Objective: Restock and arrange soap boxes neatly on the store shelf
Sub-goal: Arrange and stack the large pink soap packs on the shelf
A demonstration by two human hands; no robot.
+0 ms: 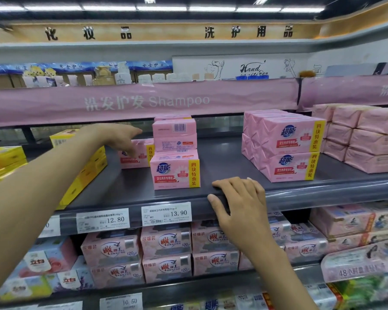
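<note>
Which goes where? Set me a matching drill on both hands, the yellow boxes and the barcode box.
1 left hand
2 right hand
3 yellow boxes
4 barcode box

A resting on the shelf front edge
B atop the front pink box
C left end of the shelf
D reaching the rear pink box

Pairs: 1-D, 2-A, 3-C, 4-B

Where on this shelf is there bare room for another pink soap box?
Widest bare shelf lies between the middle pink stack and the right pink stack. A smaller patch sits between the yellow boxes and that middle stack. The right end is packed.
</note>
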